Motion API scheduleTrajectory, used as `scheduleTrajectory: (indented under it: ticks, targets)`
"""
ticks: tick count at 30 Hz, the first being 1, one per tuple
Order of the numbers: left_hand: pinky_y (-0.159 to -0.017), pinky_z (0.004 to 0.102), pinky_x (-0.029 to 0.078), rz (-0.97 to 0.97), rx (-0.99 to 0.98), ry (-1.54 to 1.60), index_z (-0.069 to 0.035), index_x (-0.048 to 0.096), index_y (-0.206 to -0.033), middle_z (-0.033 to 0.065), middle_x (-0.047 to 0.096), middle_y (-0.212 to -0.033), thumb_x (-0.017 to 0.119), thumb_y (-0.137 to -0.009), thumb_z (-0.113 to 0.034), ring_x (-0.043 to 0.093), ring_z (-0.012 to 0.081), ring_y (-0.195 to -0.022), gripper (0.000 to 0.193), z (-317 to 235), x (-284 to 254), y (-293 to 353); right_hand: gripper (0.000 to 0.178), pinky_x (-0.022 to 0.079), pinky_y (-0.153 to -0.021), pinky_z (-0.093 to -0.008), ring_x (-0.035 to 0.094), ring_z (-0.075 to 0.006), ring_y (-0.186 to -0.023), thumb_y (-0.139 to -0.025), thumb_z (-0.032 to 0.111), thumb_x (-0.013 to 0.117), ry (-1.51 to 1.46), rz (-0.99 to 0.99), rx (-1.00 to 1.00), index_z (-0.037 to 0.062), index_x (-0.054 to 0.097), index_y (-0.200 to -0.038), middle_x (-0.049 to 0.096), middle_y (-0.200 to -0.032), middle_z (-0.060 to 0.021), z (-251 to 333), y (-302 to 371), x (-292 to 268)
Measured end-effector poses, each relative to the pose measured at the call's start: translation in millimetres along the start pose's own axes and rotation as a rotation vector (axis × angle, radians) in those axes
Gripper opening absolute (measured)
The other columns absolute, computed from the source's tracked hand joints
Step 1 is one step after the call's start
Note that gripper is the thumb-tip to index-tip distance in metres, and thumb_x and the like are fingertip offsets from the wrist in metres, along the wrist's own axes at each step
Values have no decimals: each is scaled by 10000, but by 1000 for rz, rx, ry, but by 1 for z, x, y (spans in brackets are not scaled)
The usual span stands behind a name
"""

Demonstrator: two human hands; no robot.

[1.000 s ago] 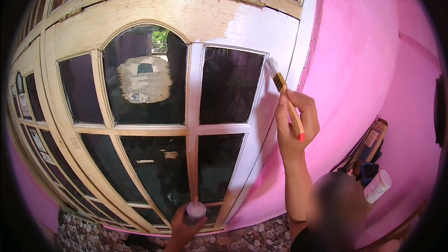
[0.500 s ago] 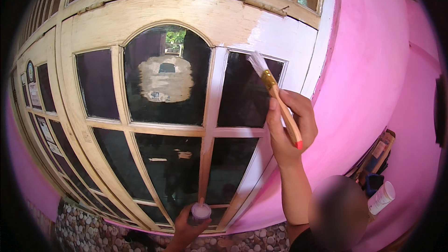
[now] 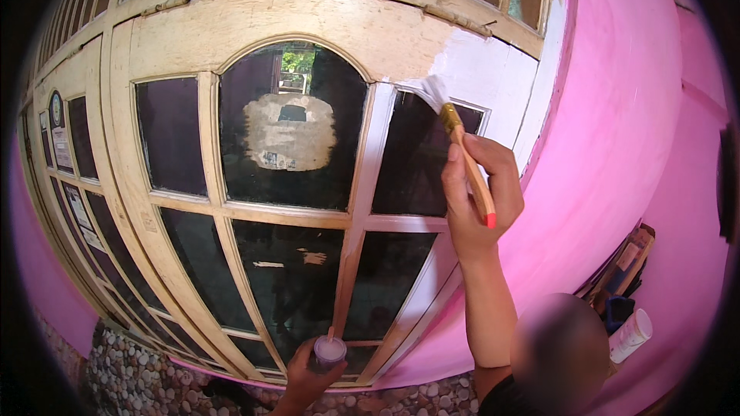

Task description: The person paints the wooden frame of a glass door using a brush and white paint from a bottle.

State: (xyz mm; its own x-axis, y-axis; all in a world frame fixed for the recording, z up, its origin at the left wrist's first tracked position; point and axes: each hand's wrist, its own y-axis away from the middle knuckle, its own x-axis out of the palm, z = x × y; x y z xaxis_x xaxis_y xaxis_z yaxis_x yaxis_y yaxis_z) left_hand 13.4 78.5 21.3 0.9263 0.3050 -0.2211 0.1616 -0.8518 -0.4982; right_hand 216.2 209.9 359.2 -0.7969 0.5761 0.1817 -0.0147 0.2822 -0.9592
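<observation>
My right hand (image 3: 490,192) is closed around the wooden handle of a paintbrush (image 3: 451,117), its red end pointing down. The bristles, white with paint, touch the wooden door (image 3: 308,15) along the top edge of the upper right glass pane (image 3: 412,154). White paint (image 3: 493,69) covers the door's upper right corner and the bars around that pane, thinner in places. Low in front of the door, my left hand (image 3: 307,379) holds a small cup of white paint (image 3: 331,349). A thin stick (image 3: 331,333) stands up from the cup.
Bare, yellowish wood frames the other panes; a paper remnant (image 3: 289,135) clings to the arched glass. A pink wall (image 3: 609,108) adjoins on the right. A white tub (image 3: 630,336) and boxes (image 3: 626,258) stand beside it. Pebbled flooring (image 3: 139,370) runs below.
The brush tip has moved up slightly from over the dark pane onto the wood above it, its bristles now bent against the surface. The view has shifted a little; the cup stays in my left hand.
</observation>
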Motion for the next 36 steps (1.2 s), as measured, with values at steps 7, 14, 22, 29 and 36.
scheduleTrajectory:
  ticks: [7,14,22,29,36]
  targets:
    - [-924,367,544,9,7,15,6,625,-1262,125,703,-1122,934,-730,-168,684,221,-1031,640,-1,2,-3,237,599,-739,-343,736,-299,-860,-821,-87,793,-65,-2,-69,-36,684,-1026,736,-973,-186,14,-3,6]
    - [-935,370,543,5,-5,32,16,620,-1271,132,701,-1138,937,-724,-165,685,225,-1046,657,4,1,-3,229,598,-746,-350,735,-303,-865,-833,-77,783,34,20,-51,-36,685,-1035,738,-978,-189,3,0,1]
    - [-940,377,546,9,21,35,20,620,-1277,141,705,-1149,944,-732,-170,686,227,-1057,662,2,0,-3,219,593,-764,-334,733,-276,-874,-851,-62,781,16,4,-17,-38,678,-1042,733,-981,-190,9,6,-4]
    - [-930,378,552,-17,54,-17,22,621,-1280,141,708,-1156,931,-758,-166,691,221,-1047,636,-7,-2,-4,259,600,-727,-336,734,-302,-850,-808,-83,801,-10,18,-72,-36,683,-1034,732,-962,-199,5,4,9]
    - [-923,371,552,-2,24,-1,16,630,-1260,126,713,-1138,930,-751,-166,694,218,-1039,618,5,-2,-1,276,600,-727,-333,736,-297,-846,-805,-84,806,-19,-4,-29,-23,684,-1045,734,-966,-193,13,7,7]
